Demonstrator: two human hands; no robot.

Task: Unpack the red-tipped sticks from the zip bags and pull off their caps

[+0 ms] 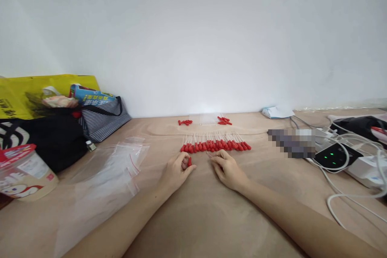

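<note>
**Little red-tipped sticks: light stuff, mind the thin end**

So these red-tipped sticks (216,145) look super light, and I'd guess the pale shafts are stiff but snap easily if you bend them. The red heads look smooth, maybe a bit rubbery and slippery; can't really judge that by eye. I'd take hold at the fat red end, since there's more to pinch, and go easy on the shaft.

They're in a crowded row across the worktop (217,209), shafts toward its back edge by the wall, heads facing the person. Two small red clusters sit nearer that back edge, the left one (185,122) and the right one (224,121).

Left hand (175,171) is curled around a red piece (189,161), which sits between thumb and fingers just in front of the row's left end. Right hand (226,168) has its fingertips pinched on a thin pale piece (209,154), poking out toward the left hand. Too small to say exactly what it is.
</note>
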